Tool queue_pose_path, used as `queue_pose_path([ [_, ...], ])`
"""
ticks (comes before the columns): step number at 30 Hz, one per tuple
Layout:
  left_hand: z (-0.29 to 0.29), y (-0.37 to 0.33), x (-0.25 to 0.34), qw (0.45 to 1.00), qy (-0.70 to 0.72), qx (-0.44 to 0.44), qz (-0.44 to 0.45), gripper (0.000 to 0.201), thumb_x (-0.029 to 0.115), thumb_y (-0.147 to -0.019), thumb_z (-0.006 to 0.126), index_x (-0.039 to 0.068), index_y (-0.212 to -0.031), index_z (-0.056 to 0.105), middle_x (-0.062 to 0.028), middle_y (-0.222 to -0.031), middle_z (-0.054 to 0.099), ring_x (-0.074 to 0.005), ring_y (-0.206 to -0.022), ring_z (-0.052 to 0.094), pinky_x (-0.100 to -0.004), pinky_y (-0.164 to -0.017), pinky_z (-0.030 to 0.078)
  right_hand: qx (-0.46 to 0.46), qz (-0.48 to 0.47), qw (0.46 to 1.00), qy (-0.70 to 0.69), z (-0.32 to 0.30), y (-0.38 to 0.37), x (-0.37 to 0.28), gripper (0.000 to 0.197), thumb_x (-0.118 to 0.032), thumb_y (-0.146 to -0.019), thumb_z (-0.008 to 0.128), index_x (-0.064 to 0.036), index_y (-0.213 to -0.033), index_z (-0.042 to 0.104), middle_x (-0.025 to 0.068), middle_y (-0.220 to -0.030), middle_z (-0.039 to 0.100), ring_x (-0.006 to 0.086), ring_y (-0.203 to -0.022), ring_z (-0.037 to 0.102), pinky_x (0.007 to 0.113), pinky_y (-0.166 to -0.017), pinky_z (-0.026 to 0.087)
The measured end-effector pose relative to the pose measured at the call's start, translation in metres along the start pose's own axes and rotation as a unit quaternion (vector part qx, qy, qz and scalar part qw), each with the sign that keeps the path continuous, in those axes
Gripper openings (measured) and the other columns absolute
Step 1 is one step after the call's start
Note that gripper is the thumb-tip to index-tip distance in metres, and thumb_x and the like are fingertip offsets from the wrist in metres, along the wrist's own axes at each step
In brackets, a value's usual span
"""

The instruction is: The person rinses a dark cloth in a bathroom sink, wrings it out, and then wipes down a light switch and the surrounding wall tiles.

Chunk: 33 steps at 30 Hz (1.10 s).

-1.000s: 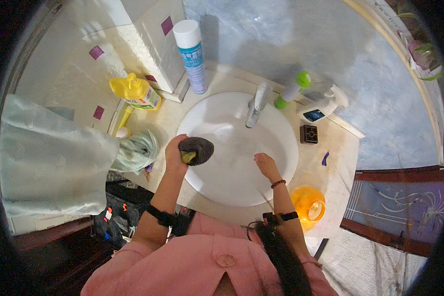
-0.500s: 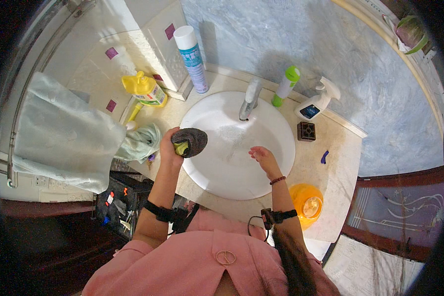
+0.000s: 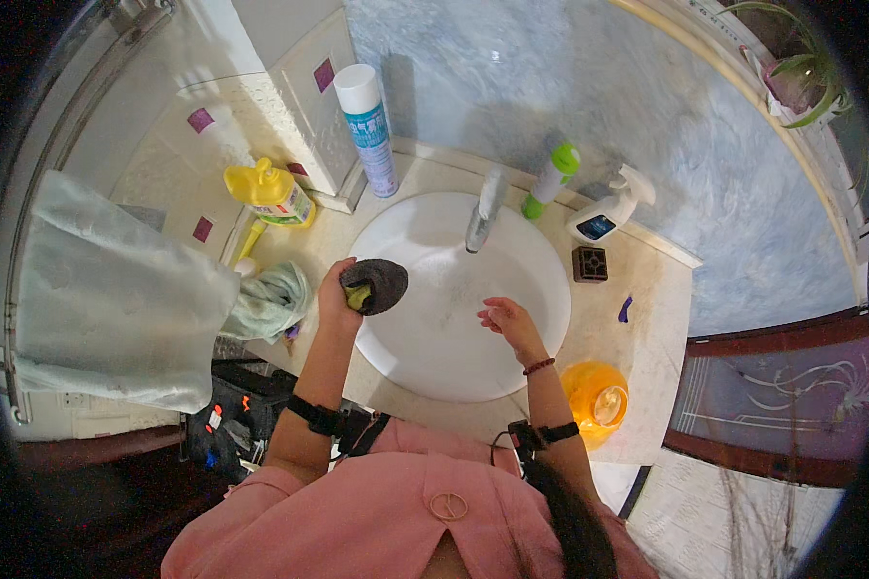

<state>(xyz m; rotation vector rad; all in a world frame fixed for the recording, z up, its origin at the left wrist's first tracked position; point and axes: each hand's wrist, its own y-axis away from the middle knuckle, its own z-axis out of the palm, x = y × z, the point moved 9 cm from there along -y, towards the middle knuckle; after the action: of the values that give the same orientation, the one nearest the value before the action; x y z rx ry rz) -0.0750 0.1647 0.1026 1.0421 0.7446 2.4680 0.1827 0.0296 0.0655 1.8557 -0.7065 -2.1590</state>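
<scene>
My left hand (image 3: 334,297) is closed around a dark grey, rounded pad (image 3: 380,287) with a yellow-green patch on its near side; its exact kind is unclear. It is held over the left rim of a white oval sink (image 3: 434,362). Above the right half of the bowl hovers my right hand (image 3: 514,326), with nothing in it and its fingers loosely bent and apart. A silver faucet (image 3: 485,207) stands at the back of the sink, touched by neither hand.
Along the back stand a tall spray can (image 3: 367,135), a green-capped bottle (image 3: 551,179) and a white spray bottle (image 3: 612,207). A yellow jug (image 3: 272,196) and a crumpled cloth (image 3: 272,301) sit left. An orange container (image 3: 594,400) is beside my right forearm. A towel (image 3: 116,299) hangs at far left.
The whole view has tilted slightly, so the sink and bottles sit a little lower. Both hands keep nearly the same pose, the left one still gripping the dark grey pad.
</scene>
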Motion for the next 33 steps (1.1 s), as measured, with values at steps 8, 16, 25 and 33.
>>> queue_pose_path([
  [8,-0.013,-0.025,-0.016,0.999,0.016,0.001,-0.041,0.012,0.013,-0.075,0.055,0.004,-0.083,0.055,-0.0068,-0.074,0.057,-0.0210,-0.068,0.057,-0.0334,-0.065,0.049,-0.002,0.015,1.000,0.008,0.009,-0.008,0.007,0.027,-0.014,-0.084,0.045,-0.0060,-0.108,0.051,0.0077,-0.091,0.061,0.0123,-0.080,0.056,0.024,-0.075,0.043],
  [16,-0.017,-0.030,-0.024,0.998,0.015,0.009,-0.059,0.009,0.013,-0.074,0.055,0.004,-0.076,0.055,-0.0075,-0.072,0.058,-0.0216,-0.066,0.057,-0.0334,-0.063,0.049,-0.004,0.000,1.000,0.020,0.016,-0.010,0.016,0.029,-0.016,-0.083,0.049,-0.0053,-0.110,0.050,0.0084,-0.091,0.062,0.0133,-0.078,0.056,0.026,-0.071,0.044],
  [25,-0.030,-0.026,-0.024,0.996,-0.016,0.043,-0.074,0.009,0.013,-0.075,0.054,0.004,-0.079,0.055,-0.0070,-0.073,0.058,-0.0209,-0.067,0.057,-0.0334,-0.065,0.048,0.038,-0.139,0.861,0.488,0.025,-0.089,0.041,0.022,-0.016,-0.078,0.047,-0.0024,-0.093,0.058,0.0127,-0.089,0.060,0.0259,-0.083,0.056,0.034,-0.075,0.045],
  [33,-0.037,-0.005,-0.021,0.996,-0.026,0.060,-0.066,0.012,0.012,-0.074,0.056,0.003,-0.082,0.055,-0.0065,-0.078,0.057,-0.0192,-0.073,0.056,-0.0317,-0.071,0.047,-0.085,-0.230,0.705,0.665,0.163,-0.202,0.010,0.016,-0.009,-0.071,0.047,-0.0014,-0.077,0.059,0.0164,-0.081,0.060,0.0304,-0.077,0.057,0.041,-0.069,0.046],
])
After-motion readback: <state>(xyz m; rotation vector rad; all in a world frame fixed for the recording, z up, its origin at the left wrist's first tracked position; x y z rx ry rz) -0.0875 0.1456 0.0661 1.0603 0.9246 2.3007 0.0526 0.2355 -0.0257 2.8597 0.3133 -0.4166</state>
